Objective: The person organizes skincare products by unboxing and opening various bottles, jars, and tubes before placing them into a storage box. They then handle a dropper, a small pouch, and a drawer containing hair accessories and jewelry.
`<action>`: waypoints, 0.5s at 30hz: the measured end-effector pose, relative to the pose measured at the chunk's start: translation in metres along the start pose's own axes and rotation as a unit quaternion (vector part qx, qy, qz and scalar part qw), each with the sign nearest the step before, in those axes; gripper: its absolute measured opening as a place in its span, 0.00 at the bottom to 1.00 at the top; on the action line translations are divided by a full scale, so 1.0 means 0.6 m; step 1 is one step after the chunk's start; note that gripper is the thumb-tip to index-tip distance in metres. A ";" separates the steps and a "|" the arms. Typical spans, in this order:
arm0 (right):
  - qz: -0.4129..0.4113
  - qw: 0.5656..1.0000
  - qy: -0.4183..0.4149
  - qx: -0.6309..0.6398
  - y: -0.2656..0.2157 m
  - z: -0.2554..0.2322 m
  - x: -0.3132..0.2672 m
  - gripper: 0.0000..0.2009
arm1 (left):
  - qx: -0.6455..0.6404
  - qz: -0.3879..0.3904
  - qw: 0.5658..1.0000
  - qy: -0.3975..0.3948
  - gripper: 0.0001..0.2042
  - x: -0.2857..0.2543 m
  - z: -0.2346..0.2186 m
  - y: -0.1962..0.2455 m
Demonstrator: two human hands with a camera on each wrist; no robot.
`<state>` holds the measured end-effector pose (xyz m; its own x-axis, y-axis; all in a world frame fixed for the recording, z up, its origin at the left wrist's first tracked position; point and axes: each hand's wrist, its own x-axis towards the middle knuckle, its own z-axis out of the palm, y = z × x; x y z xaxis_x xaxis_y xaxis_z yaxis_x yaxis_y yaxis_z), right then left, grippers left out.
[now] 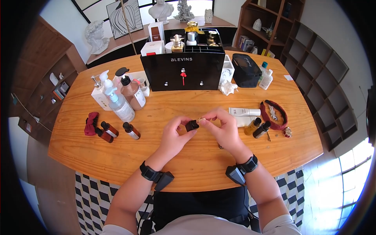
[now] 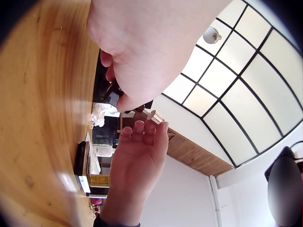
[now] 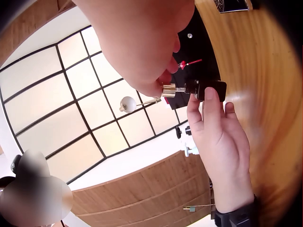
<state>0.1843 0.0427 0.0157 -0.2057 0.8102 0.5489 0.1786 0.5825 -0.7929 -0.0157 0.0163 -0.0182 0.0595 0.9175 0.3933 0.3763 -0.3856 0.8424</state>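
Observation:
My left hand [image 1: 174,132] grips a small black bottle [image 1: 191,125] above the middle of the table. Close on its right, my right hand [image 1: 224,128] pinches a gold cap [image 1: 201,119] between thumb and fingertips. In the right wrist view the cap [image 3: 169,90] lines up with the neck of the tilted bottle [image 3: 217,91], with a narrow pale piece showing between them. The left thumb lies along the bottle's side there. Seen from the left wrist, the cap [image 2: 155,117] sits at the right fingertips, while the left hand hides much of the bottle.
A black organizer box [image 1: 182,72] full of cosmetics stands at the back of the table [image 1: 176,168]. Pump bottles [image 1: 120,105] and small brown bottles [image 1: 131,131] are on the left. White tubes [image 1: 243,112], two dark-capped bottles [image 1: 261,130] and a red headband [image 1: 279,126] lie right.

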 end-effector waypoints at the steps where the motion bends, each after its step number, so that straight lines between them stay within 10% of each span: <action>1: 0.011 1.000 0.003 0.000 0.001 0.000 0.000 0.07 | -0.002 -0.001 1.000 0.001 0.17 0.000 0.000 0.000; 15: 0.012 1.000 0.001 -0.012 0.004 0.000 -0.001 0.07 | 0.000 -0.002 1.000 -0.003 0.17 0.000 -0.001 0.002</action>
<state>0.1850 0.0434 0.0135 -0.1992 0.8241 0.5303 0.2070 0.5643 -0.7992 -0.0157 0.0160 -0.0172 0.0633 0.9198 0.3873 0.3766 -0.3814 0.8442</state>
